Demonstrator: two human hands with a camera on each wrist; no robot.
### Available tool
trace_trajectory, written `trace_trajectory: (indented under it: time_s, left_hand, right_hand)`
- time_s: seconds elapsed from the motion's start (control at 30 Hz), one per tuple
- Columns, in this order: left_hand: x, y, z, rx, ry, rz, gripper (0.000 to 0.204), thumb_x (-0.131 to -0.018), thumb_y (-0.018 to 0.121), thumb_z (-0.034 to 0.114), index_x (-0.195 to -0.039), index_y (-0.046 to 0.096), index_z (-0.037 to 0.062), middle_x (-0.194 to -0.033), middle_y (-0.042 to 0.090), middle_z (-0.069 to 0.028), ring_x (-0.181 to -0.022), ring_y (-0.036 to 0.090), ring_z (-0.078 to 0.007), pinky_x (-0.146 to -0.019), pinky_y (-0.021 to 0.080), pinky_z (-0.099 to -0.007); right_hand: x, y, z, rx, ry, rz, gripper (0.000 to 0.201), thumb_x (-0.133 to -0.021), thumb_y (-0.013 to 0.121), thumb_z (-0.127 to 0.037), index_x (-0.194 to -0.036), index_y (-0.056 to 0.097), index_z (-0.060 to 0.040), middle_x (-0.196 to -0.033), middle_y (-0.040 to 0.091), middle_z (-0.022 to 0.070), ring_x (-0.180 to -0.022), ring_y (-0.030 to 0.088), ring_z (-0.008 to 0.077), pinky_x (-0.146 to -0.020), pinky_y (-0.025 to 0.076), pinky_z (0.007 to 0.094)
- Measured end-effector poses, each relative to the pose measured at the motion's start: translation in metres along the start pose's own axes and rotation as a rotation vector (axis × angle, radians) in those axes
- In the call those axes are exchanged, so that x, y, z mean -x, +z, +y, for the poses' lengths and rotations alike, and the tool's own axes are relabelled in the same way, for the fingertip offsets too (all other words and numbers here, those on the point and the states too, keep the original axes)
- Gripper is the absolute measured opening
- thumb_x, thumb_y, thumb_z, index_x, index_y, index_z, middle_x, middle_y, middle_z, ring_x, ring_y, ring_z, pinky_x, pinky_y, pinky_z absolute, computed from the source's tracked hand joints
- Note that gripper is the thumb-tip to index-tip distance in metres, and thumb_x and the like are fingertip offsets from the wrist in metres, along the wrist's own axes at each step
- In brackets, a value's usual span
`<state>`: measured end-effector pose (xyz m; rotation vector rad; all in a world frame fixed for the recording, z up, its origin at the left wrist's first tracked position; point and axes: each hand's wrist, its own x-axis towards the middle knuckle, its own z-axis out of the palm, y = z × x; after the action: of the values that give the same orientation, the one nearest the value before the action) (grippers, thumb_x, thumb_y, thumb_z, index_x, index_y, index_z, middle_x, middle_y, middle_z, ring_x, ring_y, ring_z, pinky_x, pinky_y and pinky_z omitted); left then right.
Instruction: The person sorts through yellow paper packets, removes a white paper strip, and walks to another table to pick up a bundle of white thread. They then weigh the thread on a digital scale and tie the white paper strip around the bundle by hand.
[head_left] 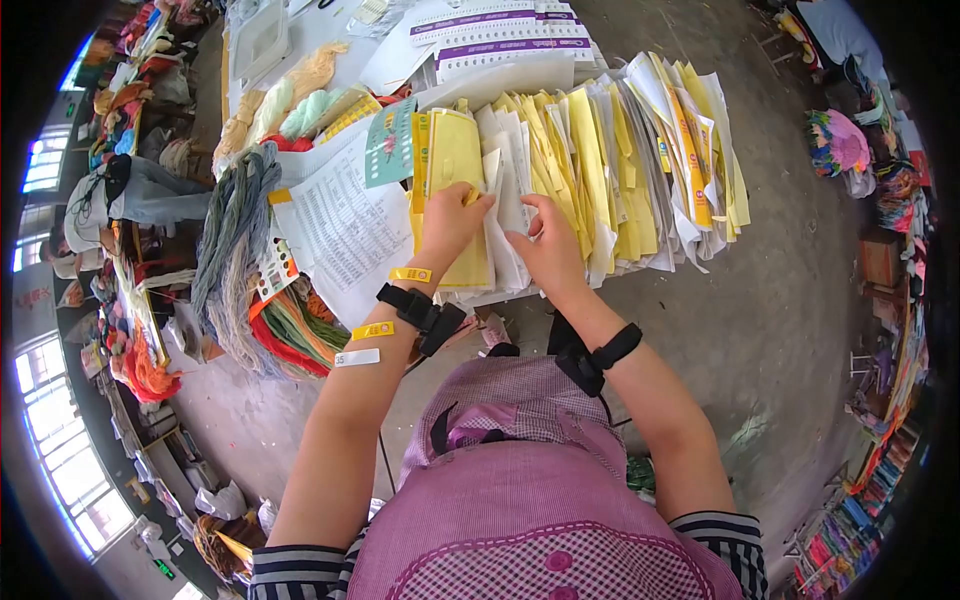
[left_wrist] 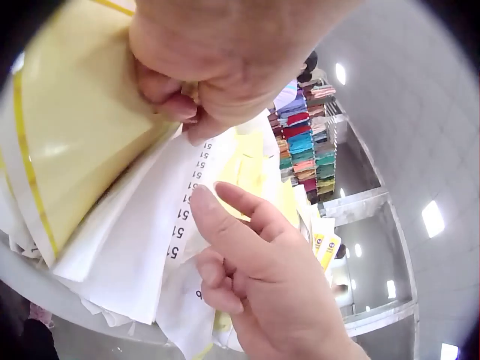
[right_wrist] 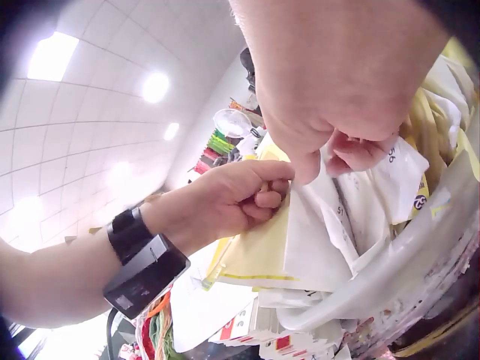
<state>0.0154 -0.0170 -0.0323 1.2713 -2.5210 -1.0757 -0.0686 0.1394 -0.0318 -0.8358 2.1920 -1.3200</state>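
A packed row of yellow and white paper envelopes and sheets stands on edge in front of me. My left hand (head_left: pixel 452 225) pinches the top edge of a yellow envelope (head_left: pixel 455 150) at the row's left end, its fingers curled. Beside it, a white sheet (left_wrist: pixel 127 255) carries a column of printed "51"s along its edge. My right hand (head_left: pixel 550 250) is at that sheet, with thumb and fingers apart and loosely bent. In the left wrist view the right thumb tip overlaps the numbered edge. The right wrist view shows both hands close together over the tops of the papers.
Left of the row lie a printed list (head_left: pixel 335 215), a green card (head_left: pixel 390 145) and hanks of grey yarn (head_left: pixel 230 230). Purple-striped sheets (head_left: pixel 500 40) lie behind. A clear plastic tray (head_left: pixel 262 42) sits at the back left. Yarn-filled shelves line the room's right side.
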Motion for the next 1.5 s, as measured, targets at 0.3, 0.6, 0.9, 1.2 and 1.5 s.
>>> trace_trajectory:
  time_s: [0.3, 0.6, 0.9, 1.2, 1.5]
  left_hand:
    - [0.005, -0.011, 0.008, 0.379, -0.195, -0.175, 0.023, -0.09, 0.07, 0.027, -0.091, 0.07, 0.0041, -0.057, 0.053, 0.0015, -0.045, 0.046, -0.0063, -0.042, 0.034, -0.0249]
    - [0.005, -0.005, -0.003, 0.345, -0.115, -0.119, 0.023, -0.083, 0.073, 0.023, -0.09, 0.07, 0.0013, -0.067, 0.062, -0.0071, -0.059, 0.058, -0.0141, -0.056, 0.046, -0.032]
    - [0.014, 0.003, -0.007, 0.361, 0.115, 0.013, 0.018, -0.08, 0.072, 0.016, -0.095, 0.071, 0.0055, -0.076, 0.064, -0.0041, -0.067, 0.055, -0.0089, -0.059, 0.044, -0.0279]
    - [0.021, -0.005, 0.005, 0.194, 0.221, 0.033, 0.02, -0.078, 0.071, 0.025, -0.091, 0.074, 0.0098, -0.083, 0.071, -0.0149, -0.081, 0.068, -0.0339, -0.076, 0.053, -0.0411]
    - [0.025, 0.004, 0.001, 0.246, 0.177, 0.155, 0.013, -0.079, 0.068, 0.019, -0.082, 0.067, 0.0064, -0.076, 0.067, -0.0172, -0.075, 0.066, -0.0376, -0.07, 0.052, -0.0443]
  right_hand:
    - [-0.015, 0.004, -0.006, -0.11, -0.008, -0.071, 0.033, -0.081, 0.072, -0.01, -0.112, 0.061, -0.0036, -0.086, 0.063, 0.0126, -0.077, 0.062, 0.0295, -0.07, 0.05, 0.0396]
    - [-0.022, 0.011, 0.011, 0.068, -0.004, 0.036, 0.026, -0.078, 0.068, -0.004, -0.103, 0.06, -0.004, -0.091, 0.068, 0.014, -0.086, 0.066, 0.031, -0.074, 0.051, 0.0403]
    - [-0.031, 0.015, 0.018, -0.102, 0.089, -0.106, 0.018, -0.082, 0.069, -0.013, -0.095, 0.069, -0.0018, -0.083, 0.071, 0.0153, -0.072, 0.07, 0.0257, -0.066, 0.052, 0.0355]
    - [-0.032, 0.012, 0.022, -0.185, 0.172, -0.162, 0.016, -0.085, 0.07, -0.009, -0.099, 0.07, -0.0007, -0.075, 0.066, 0.0034, -0.059, 0.058, 0.0094, -0.051, 0.047, 0.0242]
    - [-0.033, 0.01, 0.019, -0.041, 0.167, -0.101, 0.022, -0.083, 0.065, -0.002, -0.105, 0.063, 0.0004, -0.072, 0.061, 0.005, -0.057, 0.058, 0.015, -0.053, 0.047, 0.0279]
